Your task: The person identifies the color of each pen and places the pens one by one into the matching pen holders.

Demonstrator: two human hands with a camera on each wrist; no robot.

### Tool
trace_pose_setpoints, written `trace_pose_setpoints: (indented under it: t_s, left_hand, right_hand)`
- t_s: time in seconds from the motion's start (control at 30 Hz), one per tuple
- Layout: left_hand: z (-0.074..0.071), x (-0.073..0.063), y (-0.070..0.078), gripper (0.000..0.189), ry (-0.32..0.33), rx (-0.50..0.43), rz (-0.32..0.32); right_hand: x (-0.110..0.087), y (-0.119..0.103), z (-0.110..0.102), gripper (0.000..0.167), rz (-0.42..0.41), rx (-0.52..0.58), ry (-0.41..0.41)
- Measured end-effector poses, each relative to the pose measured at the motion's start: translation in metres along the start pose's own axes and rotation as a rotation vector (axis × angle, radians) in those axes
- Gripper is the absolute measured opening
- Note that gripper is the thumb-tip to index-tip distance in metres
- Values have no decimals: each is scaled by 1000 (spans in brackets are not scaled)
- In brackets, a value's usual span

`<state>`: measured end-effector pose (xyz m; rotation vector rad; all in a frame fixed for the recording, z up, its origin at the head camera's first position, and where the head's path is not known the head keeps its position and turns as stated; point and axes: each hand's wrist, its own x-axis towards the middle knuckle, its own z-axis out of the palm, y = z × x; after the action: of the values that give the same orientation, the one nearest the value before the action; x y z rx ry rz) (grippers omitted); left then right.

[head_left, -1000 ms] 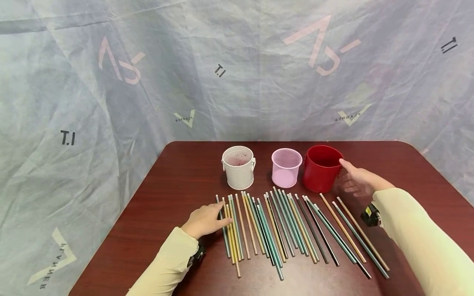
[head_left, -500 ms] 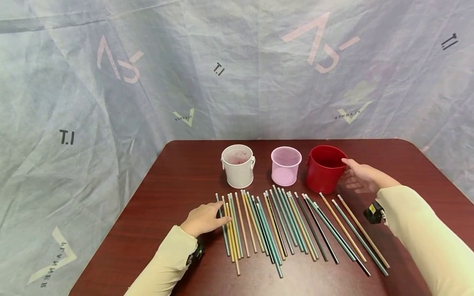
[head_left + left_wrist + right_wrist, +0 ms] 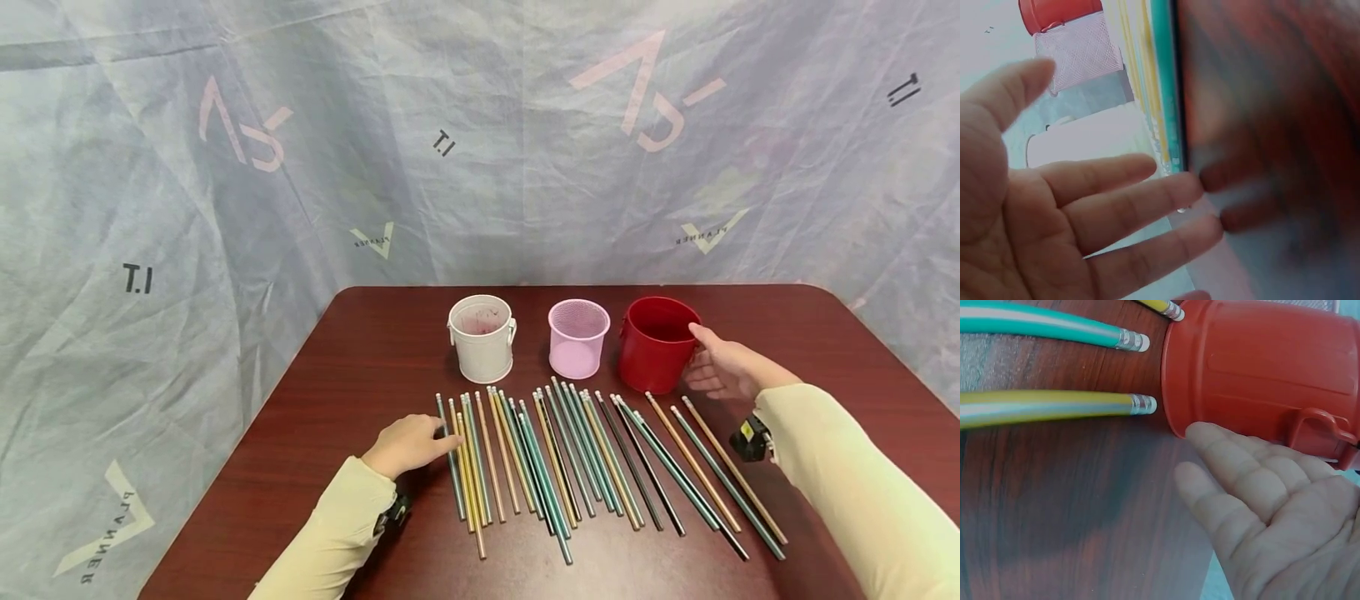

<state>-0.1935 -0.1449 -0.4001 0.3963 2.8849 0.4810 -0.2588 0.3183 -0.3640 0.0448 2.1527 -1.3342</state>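
In the head view my left hand (image 3: 408, 446) is at the left end of a row of pencils (image 3: 555, 467), thumb over the leftmost ones. The left wrist view shows that hand's fingers (image 3: 1135, 203) straight and spread, fingertips at the tabletop beside a green pencil (image 3: 1163, 81). My right hand (image 3: 726, 367) is at the right side of a red bucket (image 3: 652, 362), thumb at its rim. Seen from the right wrist, its loosely extended fingers (image 3: 1254, 469) lie along the bucket's wall near the handle lug (image 3: 1316, 428). Neither hand holds a pencil.
Left of the red bucket stand a pink mesh cup (image 3: 577, 354) and a white bucket (image 3: 483, 354) with side handles. The pencils lie fanned in front, eraser ends toward the containers. All rest on a dark reddish table (image 3: 360, 358) before a grey-blue cloth (image 3: 480, 200).
The red bucket has shifted slightly right, away from the pink cup, with my right hand at its side. My left hand has drawn back a little to the left.
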Motion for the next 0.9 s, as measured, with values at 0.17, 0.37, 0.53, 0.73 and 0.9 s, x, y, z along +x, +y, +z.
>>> trace_pose_setpoints:
  t_s: [0.17,0.37,0.53,0.73,0.9]
  left_hand:
    - [1,0,4,43,61,59,-67]
    - [-1,3,8,53,13,128,-109]
    - [-1,9,6,54,-73,115,-69]
    - [2,12,5,55,-90,131,-59]
    - [2,12,10,54,-106,161,-56]
  right_hand:
    - [2,2,3,102,4,17,-26]
    - [2,1,1,106,0,22,-9]
    - [0,0,-4,106,-14,-13,26]
    - [-6,-7,2,94,6,-15,72]
    - [-7,-9,5,92,11,-21,75]
